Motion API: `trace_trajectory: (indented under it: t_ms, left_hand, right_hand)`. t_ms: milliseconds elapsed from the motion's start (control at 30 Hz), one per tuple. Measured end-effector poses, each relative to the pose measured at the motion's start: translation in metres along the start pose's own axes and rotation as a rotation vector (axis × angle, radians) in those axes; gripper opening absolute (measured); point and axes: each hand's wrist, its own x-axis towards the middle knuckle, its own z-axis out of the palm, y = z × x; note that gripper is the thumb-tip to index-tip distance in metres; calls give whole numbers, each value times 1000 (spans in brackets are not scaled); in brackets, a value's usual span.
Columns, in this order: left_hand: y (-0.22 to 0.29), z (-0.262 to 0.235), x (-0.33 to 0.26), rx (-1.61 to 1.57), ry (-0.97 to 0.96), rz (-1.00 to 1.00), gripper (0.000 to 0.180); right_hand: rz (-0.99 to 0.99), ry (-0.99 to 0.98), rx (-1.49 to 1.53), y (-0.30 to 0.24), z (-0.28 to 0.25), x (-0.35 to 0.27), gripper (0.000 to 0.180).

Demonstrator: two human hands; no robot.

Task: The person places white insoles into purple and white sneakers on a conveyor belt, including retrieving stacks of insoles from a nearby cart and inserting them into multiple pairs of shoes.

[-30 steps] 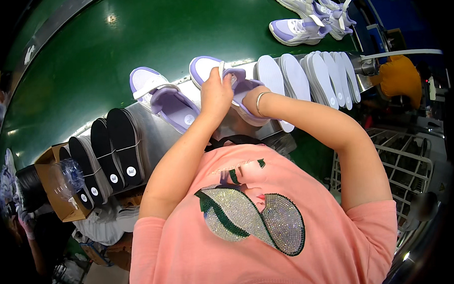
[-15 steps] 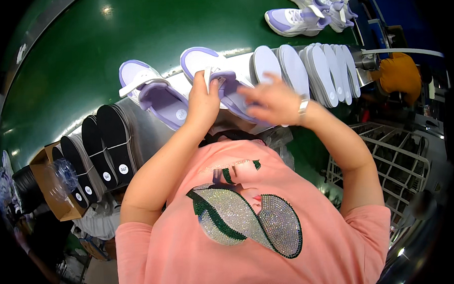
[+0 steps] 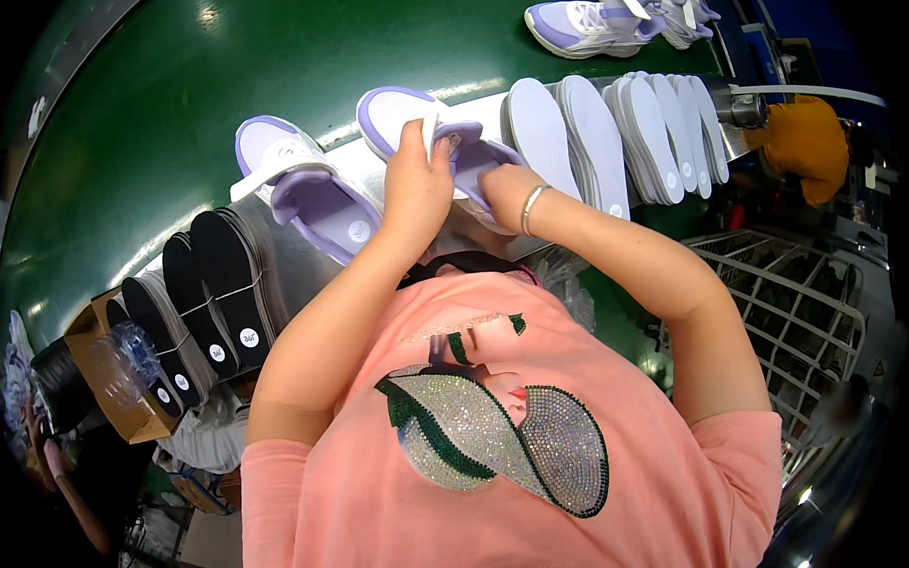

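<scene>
Clock centred on the shoe in hand, wearer at six. Nearest, a salmon shirt [image 3: 671,457] is filling the six o'clock side, a sparkling motif showing on its chest. The left hand [image 3: 418,190] is closing thumb and fingers about the white pull strap [image 3: 429,135] at the tongue of a lilac-and-white shoe [image 3: 472,161]. The right hand [image 3: 508,194], wearing a silver bangle [image 3: 531,209], is sitting with its fingers inside that shoe's opening; they are hidden, so cannot tell whether they are gripping. The shoe is lying at the clock's centre, toe pointing to eleven. Its companion shoe [image 3: 304,187] is resting just beside it at nine, untouched, a round white label showing inside. White insoles [image 3: 595,144] are standing in stacks at three. Black insoles [image 3: 230,277] are leaning in banded stacks at eight, a cardboard box [image 3: 139,423] with clear plastic sitting beyond them. A white wire basket [image 3: 811,317] is standing at four. Farthest, more lilac-and-white trainers [image 3: 591,27] are resting at two on the green worktop [image 3: 366,42].
</scene>
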Motion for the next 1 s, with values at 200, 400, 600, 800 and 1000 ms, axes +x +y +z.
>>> trace_trajectory:
  t_ms: [200,400,600,800,1000]
  left_hand:
    - [-8,2,2,14,8,-24,24]
    - [-13,3,2,4,33,11,24]
    - [-11,1,4,19,21,-29,24]
    - [-21,0,5,-119,19,-86,28]
    - [-15,-3,10,-444,-42,-337,44]
  right_hand:
    - [124,-124,-122,-14,-17,7,19]
    - [137,-123,-119,-13,-12,8,20]
    - [95,-158,-163,-8,-7,10,19]
    - [-230,2,204,13,-29,-5,18]
    - [-502,765,35,11,-67,-25,23]
